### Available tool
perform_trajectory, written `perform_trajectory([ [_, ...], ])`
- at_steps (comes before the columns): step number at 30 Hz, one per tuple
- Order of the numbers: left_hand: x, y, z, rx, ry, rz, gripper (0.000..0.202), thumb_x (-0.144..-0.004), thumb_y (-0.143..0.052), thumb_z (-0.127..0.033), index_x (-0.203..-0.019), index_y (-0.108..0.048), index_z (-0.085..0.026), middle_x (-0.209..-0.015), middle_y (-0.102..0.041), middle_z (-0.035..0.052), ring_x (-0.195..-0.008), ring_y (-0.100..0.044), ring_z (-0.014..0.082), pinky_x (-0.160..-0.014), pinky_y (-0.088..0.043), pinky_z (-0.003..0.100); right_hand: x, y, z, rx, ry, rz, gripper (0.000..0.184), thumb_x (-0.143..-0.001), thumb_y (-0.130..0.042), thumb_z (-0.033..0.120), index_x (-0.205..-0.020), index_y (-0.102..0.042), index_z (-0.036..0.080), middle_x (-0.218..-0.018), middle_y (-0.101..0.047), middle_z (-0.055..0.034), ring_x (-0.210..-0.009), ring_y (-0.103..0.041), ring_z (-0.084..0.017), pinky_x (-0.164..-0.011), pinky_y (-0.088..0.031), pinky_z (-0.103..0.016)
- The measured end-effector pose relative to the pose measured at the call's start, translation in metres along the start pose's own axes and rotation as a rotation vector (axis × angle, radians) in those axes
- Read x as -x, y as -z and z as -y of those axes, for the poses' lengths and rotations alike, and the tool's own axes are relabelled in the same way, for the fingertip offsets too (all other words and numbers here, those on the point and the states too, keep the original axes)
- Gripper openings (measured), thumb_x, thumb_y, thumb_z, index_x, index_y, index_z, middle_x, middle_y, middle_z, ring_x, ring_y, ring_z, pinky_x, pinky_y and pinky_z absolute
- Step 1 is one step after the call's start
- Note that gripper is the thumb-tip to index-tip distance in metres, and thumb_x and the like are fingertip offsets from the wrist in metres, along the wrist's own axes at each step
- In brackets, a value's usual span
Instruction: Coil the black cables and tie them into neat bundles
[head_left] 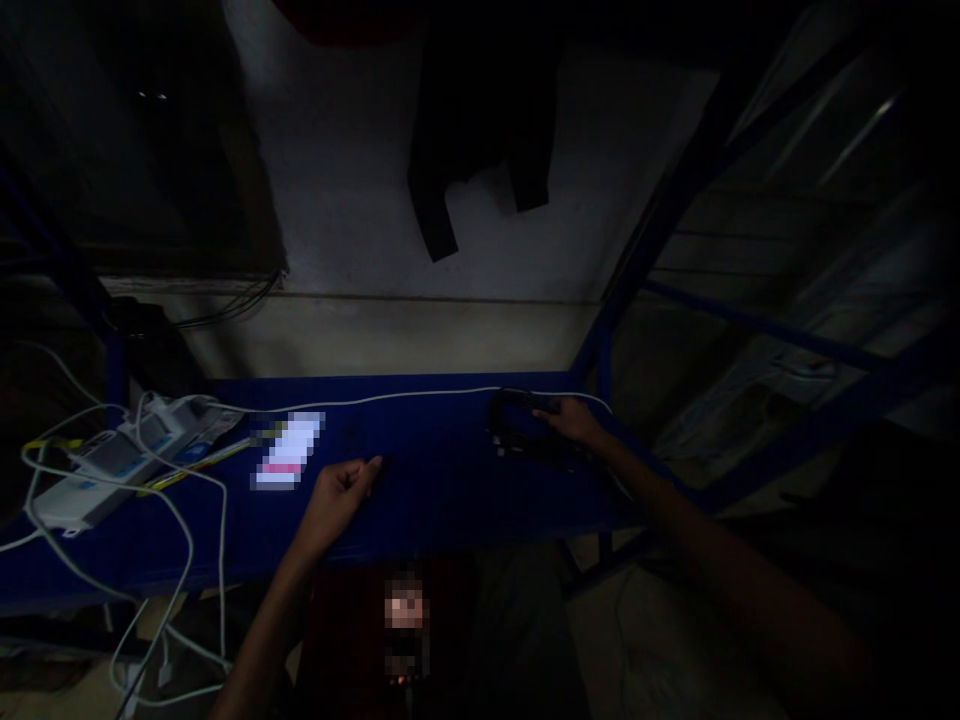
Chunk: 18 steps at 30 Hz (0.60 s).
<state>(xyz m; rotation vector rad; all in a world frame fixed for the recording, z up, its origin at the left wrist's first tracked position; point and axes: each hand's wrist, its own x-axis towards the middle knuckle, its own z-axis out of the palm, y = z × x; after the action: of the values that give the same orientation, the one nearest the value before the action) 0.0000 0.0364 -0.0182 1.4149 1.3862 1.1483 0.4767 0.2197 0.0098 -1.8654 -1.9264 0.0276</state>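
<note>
My right hand (574,418) grips the edge of a dark coiled cable (514,430) near the right end of the blue table (427,500). The coil rests on the tabletop, and darkness hides much of its shape. My left hand (341,495) is over the table's front half, fingers curled and thumb against the index finger. Whatever is in that pinch, if anything, is too small or dark to tell. Just beyond it lies a bright, blurred-out phone-like screen (291,450).
At the left, a white power strip (112,465) lies among tangled white cords (191,545), some hanging off the front edge. One thin white cable (420,396) runs along the back of the table. Blue frame posts (604,350) rise at the sides. Dark clothing (487,110) hangs on the wall.
</note>
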Motion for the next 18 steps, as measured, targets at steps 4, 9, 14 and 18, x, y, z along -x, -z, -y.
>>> perform_trajectory([
  [4,0.000,0.001,0.001,-0.024,0.011,-0.009,0.064,-0.091,-0.061,-0.075,-0.062,-0.050,-0.020,-0.054,-0.034,-0.0062,-0.047,-0.029,0.0089,-0.049,-0.018,0.024,-0.008,0.006,0.006,0.065,-0.030,0.117,0.025,-0.086,-0.078,0.035,-0.067,-0.072,0.021,-0.061,-0.069,-0.0050,-0.062,-0.067,-0.021,-0.063,-0.045,-0.030],
  [9,-0.001,0.001,0.003,-0.005,0.007,-0.004,0.064,-0.091,-0.062,-0.076,-0.061,-0.050,-0.020,-0.054,-0.034,-0.0062,-0.047,-0.028,0.0088,-0.048,-0.018,0.024,-0.004,0.022,0.023,0.129,-0.025,0.062,0.018,-0.095,-0.068,0.032,-0.088,-0.079,0.020,-0.082,-0.078,-0.0132,-0.080,-0.073,-0.027,-0.072,-0.049,-0.034],
  [14,-0.003,0.000,0.006,0.020,-0.002,-0.006,0.065,-0.089,-0.063,-0.076,-0.061,-0.049,-0.020,-0.053,-0.035,-0.0064,-0.047,-0.028,0.0088,-0.049,-0.018,0.024,0.001,0.052,0.046,0.154,0.004,-0.026,0.028,-0.103,-0.059,0.035,-0.111,-0.080,0.018,-0.098,-0.081,-0.0177,-0.093,-0.075,-0.030,-0.084,-0.050,-0.037],
  [18,-0.004,0.001,0.007,0.020,-0.022,-0.011,0.064,-0.090,-0.064,-0.075,-0.061,-0.052,-0.019,-0.054,-0.035,-0.0059,-0.047,-0.028,0.0087,-0.049,-0.018,0.024,0.005,0.085,0.076,0.199,0.082,-0.134,0.033,-0.107,-0.053,0.037,-0.120,-0.076,0.019,-0.103,-0.081,-0.0169,-0.092,-0.075,-0.030,-0.082,-0.050,-0.037],
])
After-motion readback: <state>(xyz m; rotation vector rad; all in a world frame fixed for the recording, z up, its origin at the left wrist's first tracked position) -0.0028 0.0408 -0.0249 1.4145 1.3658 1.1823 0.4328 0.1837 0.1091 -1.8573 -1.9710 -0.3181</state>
